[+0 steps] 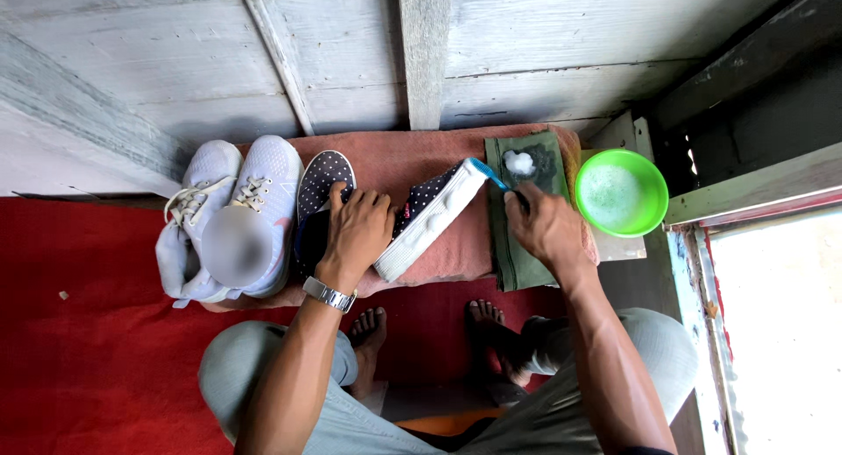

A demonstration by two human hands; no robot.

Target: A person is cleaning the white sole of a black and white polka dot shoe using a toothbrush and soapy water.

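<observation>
My left hand grips a dark polka-dot slip-on shoe tilted on its side, its white sole facing right. Its twin lies flat just to the left, partly under my wrist. My right hand holds a brush with a blue handle, whose tip touches the toe end of the tilted shoe. Both hands work over a faded red towel. A folded green cloth with white foam on it lies under my right hand.
A pair of white lace-up sneakers sits at the towel's left end. A green bowl of soapy water stands at the right. Red carpet covers the floor; my bare feet rest below. A grey wooden wall rises behind.
</observation>
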